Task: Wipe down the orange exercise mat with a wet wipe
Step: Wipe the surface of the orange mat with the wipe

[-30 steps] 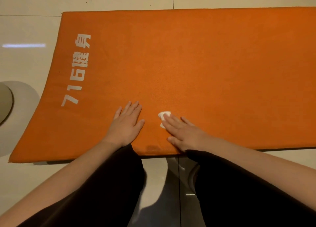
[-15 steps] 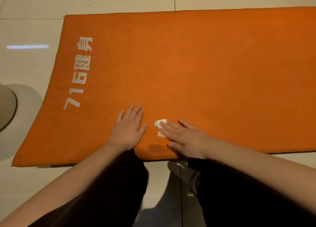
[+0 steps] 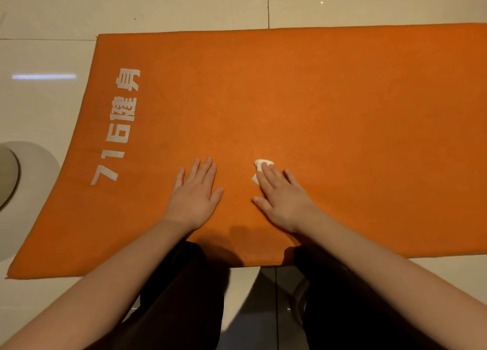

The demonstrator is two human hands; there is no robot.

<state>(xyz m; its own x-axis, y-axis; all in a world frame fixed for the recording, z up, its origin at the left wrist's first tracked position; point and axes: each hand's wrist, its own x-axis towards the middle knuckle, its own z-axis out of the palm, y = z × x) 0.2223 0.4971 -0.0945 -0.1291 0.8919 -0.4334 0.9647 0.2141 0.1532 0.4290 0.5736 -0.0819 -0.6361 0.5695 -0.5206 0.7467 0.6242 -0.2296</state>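
The orange exercise mat (image 3: 329,107) lies flat on the tiled floor, with white printed characters along its left end. A small crumpled white wet wipe (image 3: 261,165) sits on the mat near its front edge. My right hand (image 3: 282,199) lies on the wipe with straight fingers pressing it to the mat; only the wipe's far and left edges show. My left hand (image 3: 196,194) rests flat on the mat, palm down, a hand's width to the left of the right hand.
Pale glossy floor tiles (image 3: 158,9) surround the mat. A round grey-beige object (image 3: 10,173) sits on the floor at the left edge of view. My knees in dark trousers (image 3: 184,283) are at the mat's front edge.
My right hand has slid the wipe a little away from me and to the right on the mat. The left hand has stayed flat in about the same place.
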